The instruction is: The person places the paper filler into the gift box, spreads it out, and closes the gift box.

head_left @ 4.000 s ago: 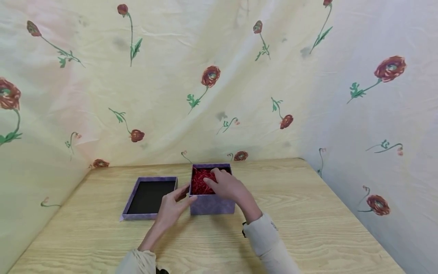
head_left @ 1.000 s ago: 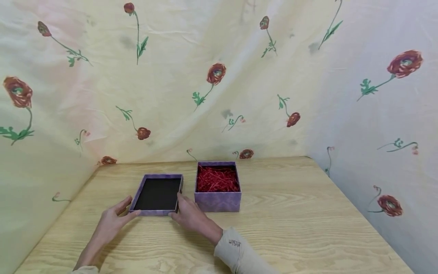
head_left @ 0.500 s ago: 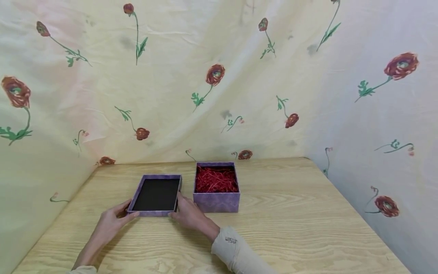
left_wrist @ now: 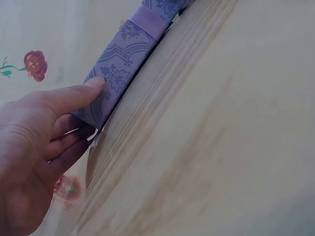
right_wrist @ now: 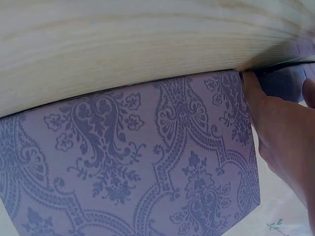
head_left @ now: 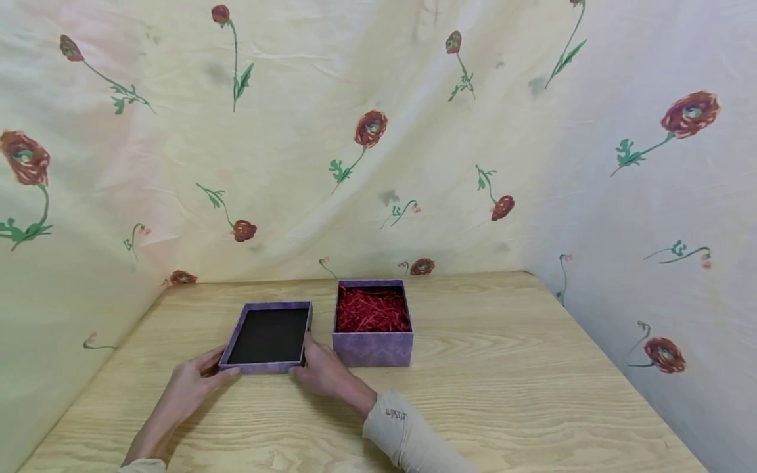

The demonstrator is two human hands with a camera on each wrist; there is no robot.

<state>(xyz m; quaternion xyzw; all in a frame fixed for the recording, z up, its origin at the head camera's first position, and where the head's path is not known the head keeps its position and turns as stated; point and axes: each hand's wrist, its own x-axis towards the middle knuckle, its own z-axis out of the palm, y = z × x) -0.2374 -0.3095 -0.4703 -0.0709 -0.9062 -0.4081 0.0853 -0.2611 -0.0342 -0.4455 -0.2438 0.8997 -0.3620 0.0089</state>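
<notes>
Squarely between the two hands sits the shallow purple lid (head_left: 269, 336), its black inside facing up and its near edge toward the person. The left hand (head_left: 190, 386) pinches the near left corner, thumb on the front wall and fingers at the side; the right hand (head_left: 325, 372) grips the near right corner, thumb at the front and fingers along the right wall. Whether the lid touches the worktop (head_left: 503, 401) or is slightly raised, I cannot tell. Just beyond the right hand, to the right of the lid and apart from it, a deeper purple box (head_left: 372, 349) stands upright and uncovered, filled with red shredded paper (head_left: 372, 310). Farther out, a pale sleeve (head_left: 414, 433) covers the right forearm, and pale cloth (head_left: 284, 138) printed with red flowers hangs behind the worktop and along its sides.
</notes>
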